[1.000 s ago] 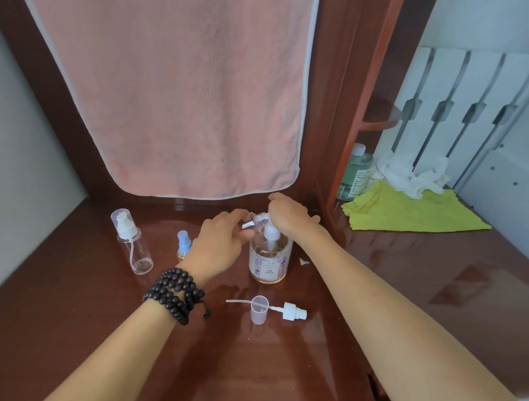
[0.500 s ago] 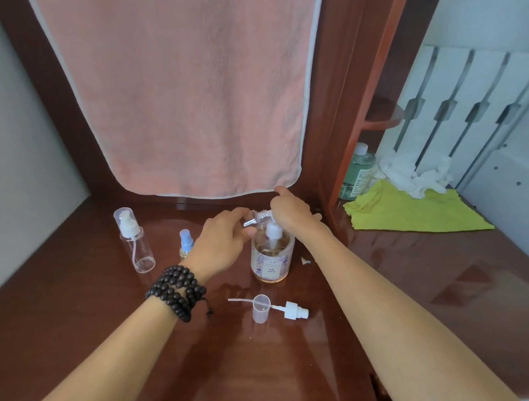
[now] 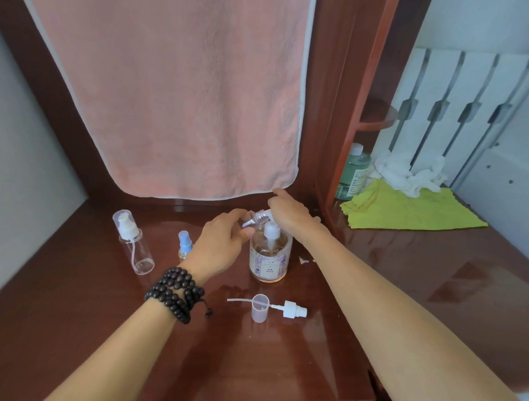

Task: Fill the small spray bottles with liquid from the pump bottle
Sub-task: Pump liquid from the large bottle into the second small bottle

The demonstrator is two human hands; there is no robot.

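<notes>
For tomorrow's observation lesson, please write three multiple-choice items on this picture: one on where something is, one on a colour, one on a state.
1. Where does the loose spray head lie?
A. in front of the pump bottle
B. on the green cloth
C. behind the towel

2. What colour is the hanging towel?
A. blue
B. pink
C. grey

3. How does the clear bottle at the far left stand?
A. on its side
B. upside down
C. upright, capped

Answers:
1 A: the spray head lies on the desk nearer the camera than the pump bottle.
2 B: the towel is pink.
3 C: the clear bottle stands upright with its cap on.
</notes>
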